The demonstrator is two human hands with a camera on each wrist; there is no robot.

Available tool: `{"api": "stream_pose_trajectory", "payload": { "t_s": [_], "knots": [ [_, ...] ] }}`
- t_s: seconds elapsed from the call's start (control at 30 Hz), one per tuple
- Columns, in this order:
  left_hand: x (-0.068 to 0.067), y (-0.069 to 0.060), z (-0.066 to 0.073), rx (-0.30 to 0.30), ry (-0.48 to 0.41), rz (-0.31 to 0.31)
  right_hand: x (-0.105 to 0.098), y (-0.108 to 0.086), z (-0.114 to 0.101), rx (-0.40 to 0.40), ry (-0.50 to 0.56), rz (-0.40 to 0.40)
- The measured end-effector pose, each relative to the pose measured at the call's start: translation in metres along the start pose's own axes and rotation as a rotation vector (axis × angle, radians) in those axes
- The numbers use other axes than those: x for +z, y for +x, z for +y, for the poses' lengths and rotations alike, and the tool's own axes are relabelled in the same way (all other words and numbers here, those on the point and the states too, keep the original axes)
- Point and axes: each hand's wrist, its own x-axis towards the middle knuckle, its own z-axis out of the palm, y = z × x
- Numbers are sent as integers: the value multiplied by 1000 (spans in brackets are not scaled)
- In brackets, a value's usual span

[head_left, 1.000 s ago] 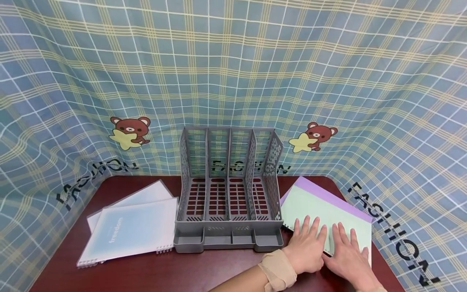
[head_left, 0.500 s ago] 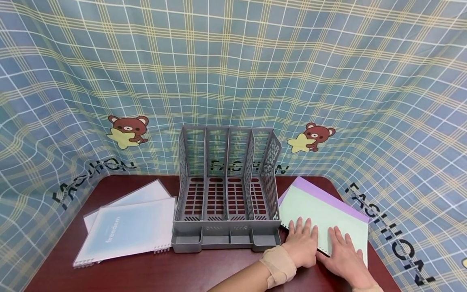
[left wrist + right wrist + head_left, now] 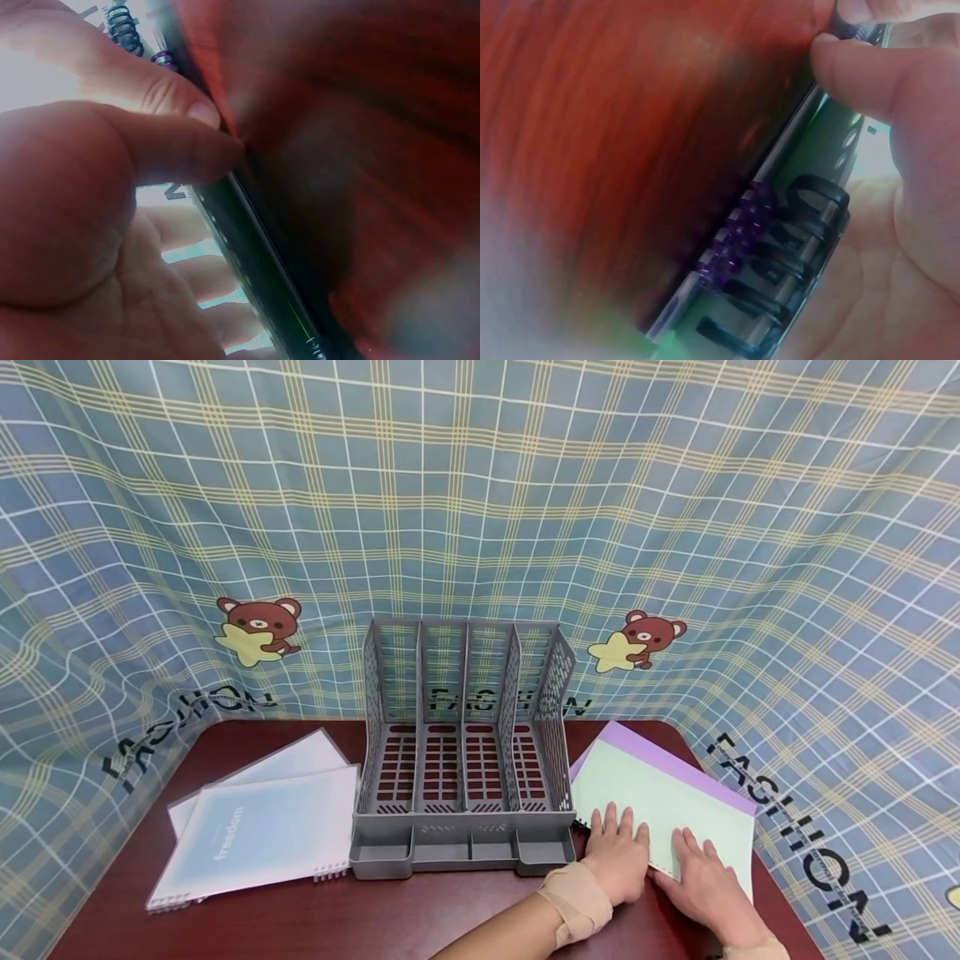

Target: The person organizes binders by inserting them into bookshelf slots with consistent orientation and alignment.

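In the head view, a pale green spiral notebook (image 3: 667, 785) lies over a purple notebook (image 3: 645, 747) to the right of the grey rack. My left hand (image 3: 618, 860) spreads its fingers on the green cover, near the bound edge. Beside it, my right hand (image 3: 708, 881) lies across the same edge. Both wrist views show the thumbs meeting at that edge, fingers on the cover, so the hands pinch it. Black coils (image 3: 795, 240) bind the green notebook; purple coils (image 3: 735, 232) lie alongside, low in the right wrist view. The thumbs partly hide the edge.
A grey file rack (image 3: 465, 839) with upright dividers and small front trays stands mid-table. Left of it, two pale blue notebooks (image 3: 255, 835) overlap, the upper one reading "freedom". A plaid curtain (image 3: 465, 527) encloses the dark red table (image 3: 375, 918).
Both hands keep their place on the green notebook. Its near edge looks tipped up slightly, with the black strip along it now hardly visible. The head view has shifted a little.
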Motion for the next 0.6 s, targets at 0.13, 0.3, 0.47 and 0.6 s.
{"api": "stream_pose_trajectory", "payload": {
  "t_s": [0.13, 0.3, 0.47, 0.6],
  "knots": [
    [3, 2, 3, -16, 24, 28, -2, 1, -2, -3, -2, -47],
    [5, 4, 6, -32, 61, 65, -3, 3, -3, -8, -14, -68],
    [4, 6, 9, -35, 104, 56, -3, 4, -1, 0, -21, -81],
    [2, 7, 12, -34, 121, 34, -3, 4, 0, 3, -35, -84]
  ]
}}
